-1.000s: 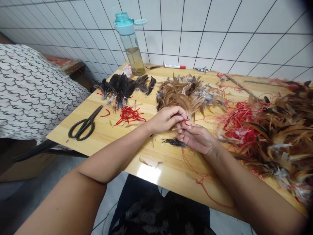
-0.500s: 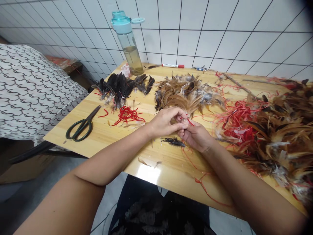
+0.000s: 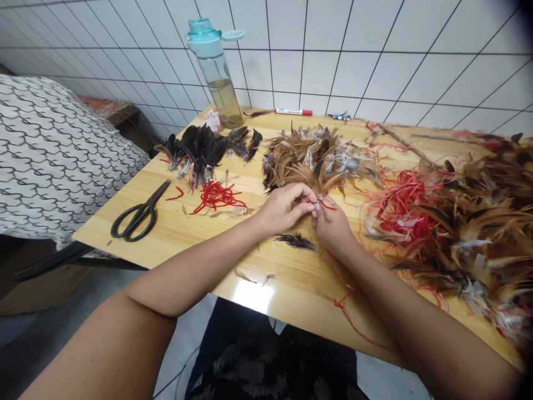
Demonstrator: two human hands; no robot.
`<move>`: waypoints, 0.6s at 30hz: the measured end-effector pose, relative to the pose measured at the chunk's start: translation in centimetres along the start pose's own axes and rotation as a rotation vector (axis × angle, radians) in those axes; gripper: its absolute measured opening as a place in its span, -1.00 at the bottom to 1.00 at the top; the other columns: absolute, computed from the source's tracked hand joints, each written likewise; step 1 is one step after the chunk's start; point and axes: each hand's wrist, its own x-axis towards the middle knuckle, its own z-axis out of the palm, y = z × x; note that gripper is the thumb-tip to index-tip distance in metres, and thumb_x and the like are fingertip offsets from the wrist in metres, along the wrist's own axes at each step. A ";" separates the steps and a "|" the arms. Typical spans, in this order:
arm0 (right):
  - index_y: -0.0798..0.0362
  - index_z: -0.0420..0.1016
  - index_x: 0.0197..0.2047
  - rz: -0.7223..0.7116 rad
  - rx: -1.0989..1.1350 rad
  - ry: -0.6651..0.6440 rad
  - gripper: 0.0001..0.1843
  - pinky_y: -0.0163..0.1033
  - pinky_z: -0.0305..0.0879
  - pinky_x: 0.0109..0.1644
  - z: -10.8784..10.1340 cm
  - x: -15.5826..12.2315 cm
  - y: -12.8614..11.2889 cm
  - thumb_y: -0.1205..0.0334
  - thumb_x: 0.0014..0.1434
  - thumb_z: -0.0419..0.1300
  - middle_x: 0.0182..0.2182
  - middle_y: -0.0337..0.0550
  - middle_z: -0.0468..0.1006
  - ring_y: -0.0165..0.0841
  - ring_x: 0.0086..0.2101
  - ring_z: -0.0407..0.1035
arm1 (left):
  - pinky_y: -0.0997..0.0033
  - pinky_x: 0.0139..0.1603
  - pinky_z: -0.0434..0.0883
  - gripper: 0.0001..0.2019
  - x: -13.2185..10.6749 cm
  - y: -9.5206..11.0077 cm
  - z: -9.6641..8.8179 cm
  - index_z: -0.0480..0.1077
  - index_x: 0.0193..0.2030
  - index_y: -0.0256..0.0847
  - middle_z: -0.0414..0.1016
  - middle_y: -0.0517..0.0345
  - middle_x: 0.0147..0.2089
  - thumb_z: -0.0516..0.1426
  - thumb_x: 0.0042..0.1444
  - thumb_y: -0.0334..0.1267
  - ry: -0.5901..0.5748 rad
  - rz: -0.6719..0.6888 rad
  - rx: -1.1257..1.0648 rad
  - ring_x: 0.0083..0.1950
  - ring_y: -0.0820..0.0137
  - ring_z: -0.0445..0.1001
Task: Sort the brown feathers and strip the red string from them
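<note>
A thin red string (image 3: 328, 206) sits pinched between both hands at the centre of the wooden table (image 3: 200, 222). The left hand (image 3: 283, 208) and right hand (image 3: 332, 225) meet fingertip to fingertip, closed on it. Brown feathers (image 3: 316, 158) lie at 12 o'clock, a black feather (image 3: 295, 240) at 7 o'clock, scissors (image 3: 139, 212) at 9 o'clock.

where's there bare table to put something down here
Bare wood lies along the near edge of the table, and between the scissors and the red strings. The right side is crowded with brown feathers; the back holds black feathers and a bottle.
</note>
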 end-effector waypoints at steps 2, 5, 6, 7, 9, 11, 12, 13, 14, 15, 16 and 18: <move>-0.05 0.07 -0.54 0.001 -0.043 0.025 -0.70 -0.14 0.26 -0.23 0.2 0.0 -0.1 0.16 0.23 -0.12 -0.53 -0.17 0.26 -0.30 -0.41 0.23 | 0.44 -0.13 0.37 -0.94 0.0 -0.2 0.2 0.38 -0.23 -0.25 0.52 0.13 -0.27 0.08 0.20 -0.39 0.028 0.082 0.102 -0.21 0.45 0.47; -0.05 0.03 -0.54 0.002 -0.091 0.059 -0.71 -0.11 0.27 -0.17 0.5 -0.1 -0.2 0.20 0.23 -0.15 -0.53 -0.15 0.28 -0.27 -0.37 0.26 | 0.44 -0.13 0.36 -0.90 0.0 -0.4 0.5 0.36 -0.22 -0.23 0.49 0.12 -0.27 0.04 0.22 -0.42 0.080 0.197 0.232 -0.20 0.43 0.44; -0.05 0.03 -0.53 0.004 -0.104 0.069 -0.72 -0.11 0.27 -0.17 0.6 -0.1 -0.2 0.21 0.23 -0.15 -0.53 -0.14 0.29 -0.26 -0.36 0.27 | 0.44 -0.13 0.35 -0.91 -0.1 -0.4 0.6 0.35 -0.21 -0.23 0.48 0.12 -0.27 0.03 0.22 -0.42 0.096 0.217 0.259 -0.21 0.43 0.43; -0.05 0.04 -0.52 0.005 -0.118 0.077 -0.73 -0.11 0.26 -0.17 0.7 -0.1 -0.2 0.22 0.22 -0.15 -0.52 -0.13 0.30 -0.26 -0.35 0.27 | 0.44 -0.14 0.35 -0.91 -0.1 -0.4 0.7 0.34 -0.19 -0.23 0.47 0.12 -0.28 0.03 0.23 -0.41 0.109 0.229 0.281 -0.21 0.42 0.42; -0.04 0.10 -0.50 0.013 -0.159 0.079 -0.76 -0.10 0.26 -0.18 0.8 -0.2 -0.3 0.25 0.21 -0.13 -0.47 -0.09 0.33 -0.25 -0.34 0.27 | 0.42 -0.13 0.34 -0.89 -0.2 -0.3 0.9 0.33 -0.17 -0.22 0.46 0.11 -0.27 0.01 0.23 -0.41 0.124 0.241 0.318 -0.22 0.41 0.40; -0.01 0.19 -0.46 0.028 -0.215 0.058 -0.79 -0.10 0.24 -0.20 0.6 -0.3 -0.5 0.27 0.21 -0.11 -0.42 -0.05 0.35 -0.23 -0.34 0.27 | 0.40 -0.12 0.34 -0.87 -0.2 -0.2 0.9 0.33 -0.16 -0.21 0.46 0.11 -0.26 -0.01 0.23 -0.42 0.121 0.243 0.342 -0.22 0.40 0.39; 0.00 0.23 -0.43 0.041 -0.244 0.046 -0.79 -0.10 0.23 -0.21 0.5 -0.4 -0.7 0.27 0.21 -0.10 -0.40 -0.03 0.35 -0.23 -0.34 0.26 | 0.40 -0.11 0.34 -0.86 -0.2 -0.1 1.0 0.33 -0.15 -0.21 0.46 0.11 -0.26 -0.01 0.22 -0.43 0.117 0.236 0.348 -0.21 0.40 0.39; 0.01 0.27 -0.41 0.059 -0.269 0.036 -0.80 -0.11 0.22 -0.23 0.4 -0.5 -0.9 0.27 0.22 -0.09 -0.38 -0.02 0.36 -0.23 -0.34 0.26 | 0.39 -0.10 0.33 -0.85 -0.3 0.0 1.0 0.33 -0.16 -0.21 0.46 0.11 -0.26 -0.02 0.22 -0.43 0.116 0.224 0.350 -0.21 0.39 0.39; 0.02 0.30 -0.38 0.082 -0.290 0.029 -0.81 -0.13 0.20 -0.26 0.3 -0.6 -1.1 0.26 0.22 -0.07 -0.36 -0.02 0.36 -0.24 -0.34 0.25 | 0.39 -0.11 0.33 -0.85 -0.3 0.1 1.0 0.33 -0.16 -0.21 0.45 0.12 -0.27 -0.02 0.21 -0.43 0.116 0.206 0.345 -0.21 0.39 0.39; 0.02 0.32 -0.36 0.108 -0.307 0.025 -0.82 -0.15 0.18 -0.29 0.1 -0.7 -1.3 0.26 0.22 -0.04 -0.34 -0.02 0.36 -0.25 -0.35 0.25 | 0.40 -0.12 0.34 -0.86 -0.3 0.2 1.1 0.33 -0.18 -0.21 0.45 0.12 -0.27 -0.02 0.20 -0.43 0.119 0.185 0.333 -0.22 0.40 0.40; 0.02 0.34 -0.35 0.135 -0.321 0.021 -0.84 -0.16 0.16 -0.31 0.0 -0.7 -1.6 0.25 0.22 -0.02 -0.32 -0.03 0.36 -0.26 -0.36 0.25 | 0.41 -0.13 0.34 -0.87 -0.3 0.3 1.1 0.32 -0.18 -0.20 0.44 0.13 -0.28 -0.01 0.20 -0.43 0.123 0.165 0.317 -0.23 0.41 0.40; 0.02 0.36 -0.34 0.179 -0.348 0.013 -0.85 -0.18 0.13 -0.35 -0.1 -0.8 -2.0 0.24 0.22 0.00 -0.30 -0.03 0.37 -0.28 -0.38 0.24 | 0.42 -0.15 0.34 -0.88 -0.3 0.5 1.2 0.30 -0.20 -0.20 0.44 0.13 -0.29 -0.01 0.19 -0.43 0.126 0.136 0.283 -0.24 0.42 0.40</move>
